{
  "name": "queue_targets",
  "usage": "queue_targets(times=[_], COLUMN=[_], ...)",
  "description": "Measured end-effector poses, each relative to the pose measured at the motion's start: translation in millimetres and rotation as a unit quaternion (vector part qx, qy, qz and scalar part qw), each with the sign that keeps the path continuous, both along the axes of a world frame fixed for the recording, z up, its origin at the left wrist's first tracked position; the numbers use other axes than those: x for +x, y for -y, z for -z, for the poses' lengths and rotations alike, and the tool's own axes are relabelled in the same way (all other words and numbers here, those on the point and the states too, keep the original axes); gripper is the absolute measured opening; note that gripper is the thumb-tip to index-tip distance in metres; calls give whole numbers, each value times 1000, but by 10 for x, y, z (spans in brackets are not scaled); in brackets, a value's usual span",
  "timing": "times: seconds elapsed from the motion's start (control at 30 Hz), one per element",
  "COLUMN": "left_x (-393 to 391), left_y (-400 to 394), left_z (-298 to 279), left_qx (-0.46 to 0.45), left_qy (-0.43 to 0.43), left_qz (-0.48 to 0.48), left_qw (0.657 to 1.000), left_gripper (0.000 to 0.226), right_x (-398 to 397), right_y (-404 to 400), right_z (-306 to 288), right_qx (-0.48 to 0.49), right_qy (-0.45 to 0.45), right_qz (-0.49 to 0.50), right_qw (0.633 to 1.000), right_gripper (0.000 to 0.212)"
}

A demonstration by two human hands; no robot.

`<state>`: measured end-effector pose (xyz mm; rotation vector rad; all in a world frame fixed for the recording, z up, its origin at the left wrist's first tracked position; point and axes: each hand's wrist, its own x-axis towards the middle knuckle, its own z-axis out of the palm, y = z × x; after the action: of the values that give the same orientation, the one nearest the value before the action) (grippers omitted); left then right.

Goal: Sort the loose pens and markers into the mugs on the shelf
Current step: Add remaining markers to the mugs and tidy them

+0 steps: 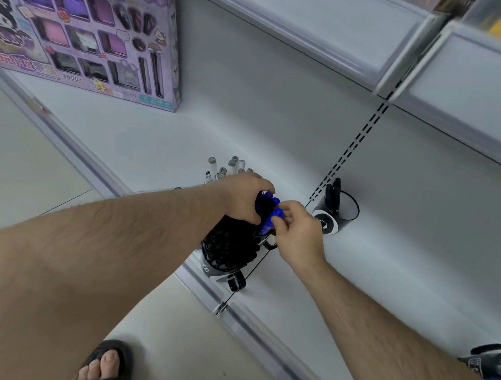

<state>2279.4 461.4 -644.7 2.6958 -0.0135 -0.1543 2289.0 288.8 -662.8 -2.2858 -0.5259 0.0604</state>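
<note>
I count three mugs on the white shelf (148, 139). The nearest mug (225, 270) sits at the front edge and is packed with black-capped pens (229, 243). A second mug (335, 215), black and white, stands farther right near the back panel and holds two black markers (333, 195). A third mug lies behind my left hand; only its load shows, about six grey-capped markers (230, 167). I cannot give an exact count for the black-capped pens.

My left hand (247, 198) is curled over the top of the black-capped bundle, fingers wrapped around the upper ends. My right hand (294, 235) pinches a blue marker (272, 219) between thumb and fingertips; at least two blue caps are visible, just above the nearest mug's right rim.

One purple gift box (89, 36) stands upright at the shelf's far left.
</note>
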Motion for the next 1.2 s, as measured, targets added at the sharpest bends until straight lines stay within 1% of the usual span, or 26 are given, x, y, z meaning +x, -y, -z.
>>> queue_targets(times=[0.07,0.2,0.27,0.37,0.47,0.6,0.7,0.77,0.87,0.9,0.97,1.03,1.1,1.17,1.2], left_x=[0,2,-9,-18,-21,-32,-40,-39,-32,-31,-39,-54,-76,-114,-132], left_y=[-29,-17,-3,15,29,36,48,53,45,39,37,47,52,63,67], left_z=[3,22,17,17,9,4,-18,-30,-36,-32,-27,-37,-38,-37,-45], left_qx=[-1,-1,-5,-13,-30,-52,-53,-47,-44,-46,-45,-36,-32,-31,-28], left_qy=[4,0,1,16,7,-2,-6,-11,-27,-30,-32,-24,-20,-33,-41], left_qz=[4,20,19,6,7,9,6,4,7,8,10,9,13,17,16], left_qw=[1000,1000,1000,1000,1000,999,999,999,999,998,998,999,999,999,999], left_gripper=[64,64,66,57,47,41,43,47,51,52,53,54,56,59,60], right_x=[26,62,80,119,154,187,195,170,111,97,47,-67,-182,-231,-224], right_y=[8,35,32,51,109,95,26,-3,-9,-5,38,111,139,105,94], right_z=[18,9,-23,-58,-84,-121,-81,-17,90,152,305,424,479,472,437], right_qx=[5,-6,-12,-29,-50,-87,-138,-177,-181,-181,-198,-205,-212,-229,-213], right_qy=[10,48,44,38,56,74,95,141,208,238,281,278,258,251,245], right_qz=[-12,-54,-71,-85,-108,-152,-190,-203,-187,-174,-148,-123,-103,-108,-114], right_qw=[1000,997,996,995,991,982,967,953,943,938,927,930,937,934,939], right_gripper=[23,26,27,27,28,29,28,27,25,27,41,53,60,64,62])
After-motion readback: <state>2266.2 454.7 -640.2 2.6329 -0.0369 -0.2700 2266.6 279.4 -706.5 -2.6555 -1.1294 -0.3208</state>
